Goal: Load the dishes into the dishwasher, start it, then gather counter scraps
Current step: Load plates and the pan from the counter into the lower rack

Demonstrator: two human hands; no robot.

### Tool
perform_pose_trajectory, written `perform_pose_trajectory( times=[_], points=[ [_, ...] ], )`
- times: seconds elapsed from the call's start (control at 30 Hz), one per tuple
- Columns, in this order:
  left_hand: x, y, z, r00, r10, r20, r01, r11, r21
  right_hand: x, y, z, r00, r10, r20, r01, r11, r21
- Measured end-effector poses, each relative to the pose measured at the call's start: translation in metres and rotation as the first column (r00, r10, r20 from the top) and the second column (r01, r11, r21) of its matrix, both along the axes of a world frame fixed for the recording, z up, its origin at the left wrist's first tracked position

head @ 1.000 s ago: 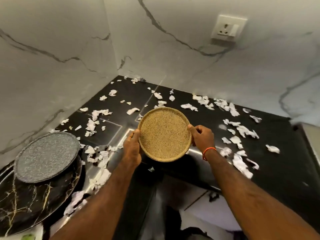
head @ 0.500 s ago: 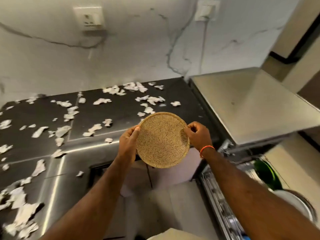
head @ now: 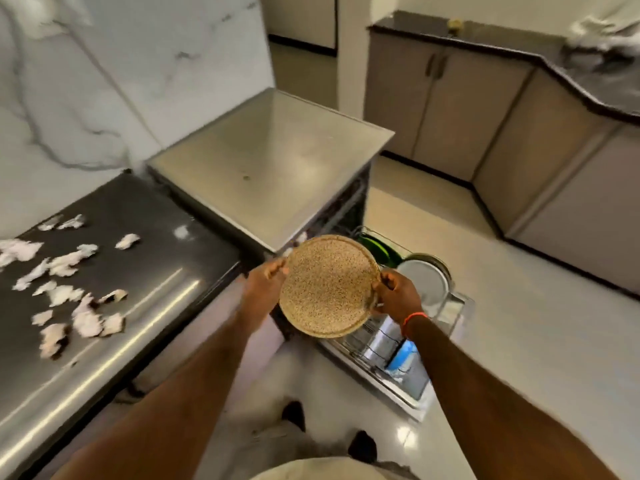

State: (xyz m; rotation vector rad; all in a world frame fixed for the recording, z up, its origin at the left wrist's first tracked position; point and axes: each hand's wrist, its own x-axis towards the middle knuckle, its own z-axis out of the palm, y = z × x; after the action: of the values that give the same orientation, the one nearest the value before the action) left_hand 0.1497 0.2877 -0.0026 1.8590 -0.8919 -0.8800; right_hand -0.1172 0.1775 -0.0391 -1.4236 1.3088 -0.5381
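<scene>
I hold a round tan speckled plate [head: 327, 285] between both hands, in the air in front of the dishwasher [head: 273, 161]. My left hand [head: 263, 285] grips its left rim and my right hand [head: 398, 296] grips its right rim. Below and right of the plate the dishwasher's lower rack [head: 391, 344] is pulled out over the open door. In the rack stand a green plate [head: 379, 249] and a white plate [head: 424, 282]. Torn white paper scraps [head: 65, 268] lie scattered on the black counter [head: 145, 258] at the left.
The dishwasher has a flat steel top beside the counter. A marble wall [head: 104, 81] runs behind the counter. Grey cabinets [head: 485, 109] under a black worktop line the far right. Pale floor [head: 519, 306] lies between them and the rack.
My view has swung right from the scrap-covered counter to the dishwasher. The plate has travelled with both hands and now hangs above the pulled-out rack.
</scene>
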Motion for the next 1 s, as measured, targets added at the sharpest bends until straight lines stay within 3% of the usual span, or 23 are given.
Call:
perform_pose_trajectory(
  times=[0.2,0.37,0.47,0.6,0.8,1.0],
  points=[
    [-0.065,-0.09,-0.036,0.956,-0.273,0.11,0.251,0.951,0.182,-0.085,-0.013,-0.043,0.953,-0.225,-0.2,0.231,0.973,0.005],
    [-0.116,-0.159,-0.083,0.904,-0.42,0.083,0.388,0.886,0.254,-0.125,-0.031,-0.085,0.885,-0.327,-0.331,0.358,0.933,0.033],
    [-0.133,-0.207,-0.14,0.873,-0.488,-0.005,0.467,0.834,0.294,-0.139,-0.061,-0.13,0.841,-0.392,-0.372,0.438,0.898,0.046],
    [-0.145,-0.281,-0.222,0.848,-0.528,-0.049,0.513,0.793,0.329,-0.15,-0.121,-0.197,0.793,-0.459,-0.4,0.504,0.863,0.01],
    [-0.172,-0.399,-0.338,0.859,-0.512,0.016,0.487,0.826,0.284,-0.163,-0.22,-0.301,0.745,-0.523,-0.414,0.539,0.838,-0.09],
    [-0.192,-0.455,-0.421,0.848,-0.531,0.002,0.514,0.822,0.244,-0.178,-0.274,-0.377,0.695,-0.593,-0.406,0.586,0.795,-0.157]
  ],
)
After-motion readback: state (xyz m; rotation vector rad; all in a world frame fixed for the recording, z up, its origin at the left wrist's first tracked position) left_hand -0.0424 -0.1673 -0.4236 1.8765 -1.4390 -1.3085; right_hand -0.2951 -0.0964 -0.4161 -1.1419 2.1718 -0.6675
